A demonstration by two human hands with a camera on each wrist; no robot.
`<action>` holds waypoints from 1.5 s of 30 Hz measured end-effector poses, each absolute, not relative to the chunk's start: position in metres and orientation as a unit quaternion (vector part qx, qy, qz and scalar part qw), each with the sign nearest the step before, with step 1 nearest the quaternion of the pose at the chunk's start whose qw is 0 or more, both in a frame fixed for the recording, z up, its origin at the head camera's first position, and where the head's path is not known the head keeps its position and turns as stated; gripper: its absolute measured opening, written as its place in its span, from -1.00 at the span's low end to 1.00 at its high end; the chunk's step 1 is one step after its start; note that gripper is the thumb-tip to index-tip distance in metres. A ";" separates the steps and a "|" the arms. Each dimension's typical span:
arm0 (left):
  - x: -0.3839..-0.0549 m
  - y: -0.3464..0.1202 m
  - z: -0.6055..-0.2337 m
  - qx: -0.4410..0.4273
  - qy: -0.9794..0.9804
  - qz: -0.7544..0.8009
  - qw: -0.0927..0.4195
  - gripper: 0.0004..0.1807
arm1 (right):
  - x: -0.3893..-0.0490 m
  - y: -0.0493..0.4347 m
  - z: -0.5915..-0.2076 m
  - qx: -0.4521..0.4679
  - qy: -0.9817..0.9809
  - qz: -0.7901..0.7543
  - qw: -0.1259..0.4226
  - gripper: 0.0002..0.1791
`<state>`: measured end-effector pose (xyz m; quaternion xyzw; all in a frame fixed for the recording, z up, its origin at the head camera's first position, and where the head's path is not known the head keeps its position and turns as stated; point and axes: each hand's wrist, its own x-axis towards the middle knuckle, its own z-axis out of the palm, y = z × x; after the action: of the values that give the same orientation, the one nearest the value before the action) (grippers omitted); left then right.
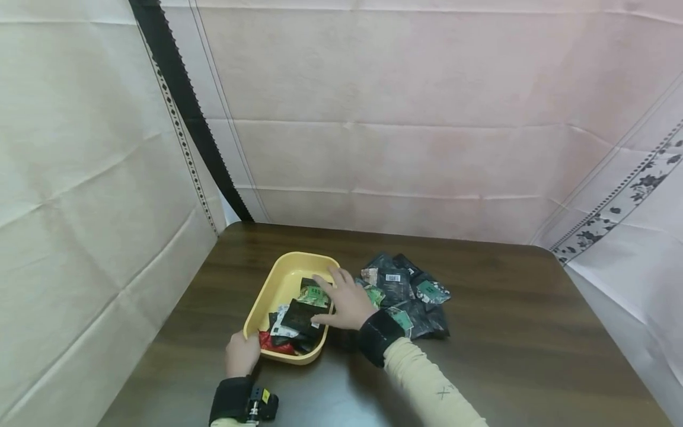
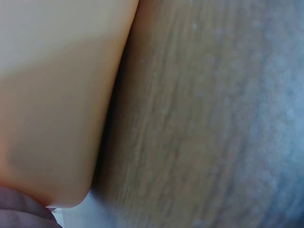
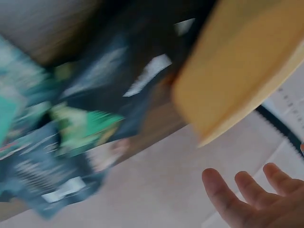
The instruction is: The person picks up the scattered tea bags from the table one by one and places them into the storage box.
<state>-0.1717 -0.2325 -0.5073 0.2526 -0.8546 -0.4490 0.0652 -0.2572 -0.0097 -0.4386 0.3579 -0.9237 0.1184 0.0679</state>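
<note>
A yellow plastic basin (image 1: 267, 290) stands on the table with several small packets inside: a black one (image 1: 301, 318), a green one (image 1: 315, 295) and a red one (image 1: 278, 344). My left hand (image 1: 242, 354) grips its near left corner; in the left wrist view, fingers (image 2: 21, 209) lie against the basin wall (image 2: 57, 123). Over the right rim, my right hand (image 1: 349, 303) is spread above the packets, fingers apart and holding nothing. The right wrist view shows its fingers (image 3: 254, 192) extended near the basin (image 3: 237, 71).
Right of the basin lies a loose pile of dark packets (image 1: 393, 287), some with green labels. The wooden table (image 1: 512, 332) has pale cloth (image 1: 405, 118) hanging behind it and at both sides.
</note>
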 end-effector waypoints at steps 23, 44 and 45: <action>-0.172 -0.228 -0.507 0.269 -0.841 -0.466 0.044 -0.59 | -0.280 0.005 -0.497 0.206 -0.976 0.062 -0.044 -0.23; -0.171 -0.231 -0.509 0.258 -0.847 -0.461 0.060 -0.60 | -0.272 0.003 -0.516 0.219 -0.972 -0.059 0.062 -0.63; -0.171 -0.231 -0.509 0.258 -0.847 -0.461 0.059 -0.60 | -0.273 0.006 -0.518 0.229 -0.969 -0.060 0.072 -0.69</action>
<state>-0.1713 -0.2307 -0.5093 0.2577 -0.8470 -0.4612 0.0586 -0.2726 0.0057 -0.5179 0.2287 -0.9690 -0.0597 0.0716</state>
